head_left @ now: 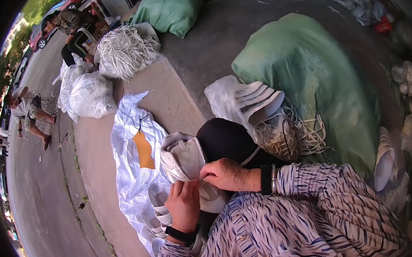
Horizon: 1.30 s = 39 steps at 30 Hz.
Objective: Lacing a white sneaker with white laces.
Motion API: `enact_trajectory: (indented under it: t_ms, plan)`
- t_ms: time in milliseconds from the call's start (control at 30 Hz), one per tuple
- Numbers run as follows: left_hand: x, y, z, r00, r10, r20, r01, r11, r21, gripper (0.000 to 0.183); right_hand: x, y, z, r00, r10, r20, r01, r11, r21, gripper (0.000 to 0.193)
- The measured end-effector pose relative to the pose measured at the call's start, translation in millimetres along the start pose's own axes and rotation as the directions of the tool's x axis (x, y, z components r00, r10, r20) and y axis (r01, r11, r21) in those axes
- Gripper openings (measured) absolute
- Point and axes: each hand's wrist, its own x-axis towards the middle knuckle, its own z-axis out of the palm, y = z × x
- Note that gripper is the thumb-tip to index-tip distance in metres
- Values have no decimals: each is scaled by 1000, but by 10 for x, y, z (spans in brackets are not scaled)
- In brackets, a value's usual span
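Observation:
A white sneaker rests on my dark-trousered knee, toe pointing away from me. My right hand pinches a white lace at the shoe's near end, its fingers closed on it. My left hand is curled against the same end of the shoe, right beside the other hand. Both wrists wear dark bands. More white sneakers lie under my left hand on a white plastic sheet.
An orange tag lies on the sheet. A stack of white soles and a tangle of white laces sit to my right beside a big green sack. Other people sit by the road at left.

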Motion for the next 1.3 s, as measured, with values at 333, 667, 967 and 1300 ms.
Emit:
enact_trajectory:
  t_ms: [333,667,967,1300]
  plan:
    - [-170,-577,-815,670,-690,-273,322,602,-731,18,-106,54,-921,736,310,602,-171,945,-278,19]
    - [-450,-1480,-1349,477,-872,109,-224,-241,-944,16,-316,103,-1483,948,-285,139,-90,175,980,30]
    - [-2621,-3214,-3679,-222,-716,-662,543,473,-694,28,-1853,1296,-3897,743,159,-651,635,143,759,41]
    - [-4295,-2315,-4567,-563,-522,-641,570,315,-758,31,-3064,1910,-4442,481,589,-649,369,536,759,35]
